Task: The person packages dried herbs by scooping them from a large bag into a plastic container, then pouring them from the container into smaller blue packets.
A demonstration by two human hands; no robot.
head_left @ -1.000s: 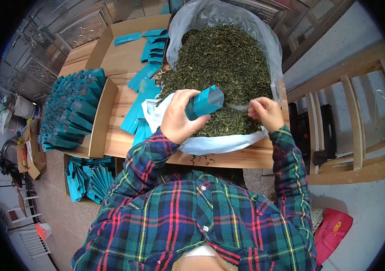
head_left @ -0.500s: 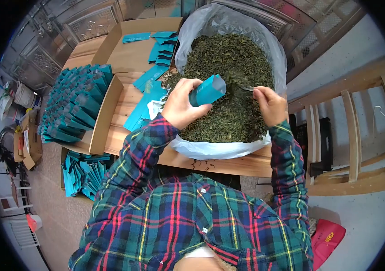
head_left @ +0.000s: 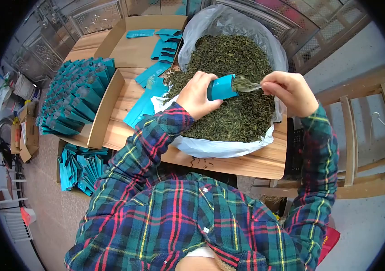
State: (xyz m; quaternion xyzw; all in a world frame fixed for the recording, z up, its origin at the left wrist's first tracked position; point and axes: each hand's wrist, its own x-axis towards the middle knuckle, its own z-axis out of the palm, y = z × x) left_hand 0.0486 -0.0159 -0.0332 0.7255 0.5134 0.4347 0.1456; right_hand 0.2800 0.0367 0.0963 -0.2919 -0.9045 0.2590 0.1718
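My left hand (head_left: 200,95) is wrapped round a teal packet (head_left: 223,87), which lies tilted on its side with its open end to the right. Between the fingers of my right hand (head_left: 290,92) is the handle of a clear spoon (head_left: 248,86), heaped with dried leaves, its tip at the packet's mouth. Both hands are above a big plastic bag (head_left: 227,150) of loose dried green leaves (head_left: 228,121) on the wooden table. Flat teal packets (head_left: 143,106) lie just left of the bag.
A cardboard box (head_left: 106,109) at the left holds many upright teal packets (head_left: 77,97). Behind it, an open carton (head_left: 133,50) has several flat packets. More packets (head_left: 82,169) fill a box below the table. Wooden slats (head_left: 349,135) stand at the right.
My right hand has moved up and to the right, and the spoon now meets the packet's opening with leaves on it. My left hand and the packet have shifted right, the packet tipped flatter.
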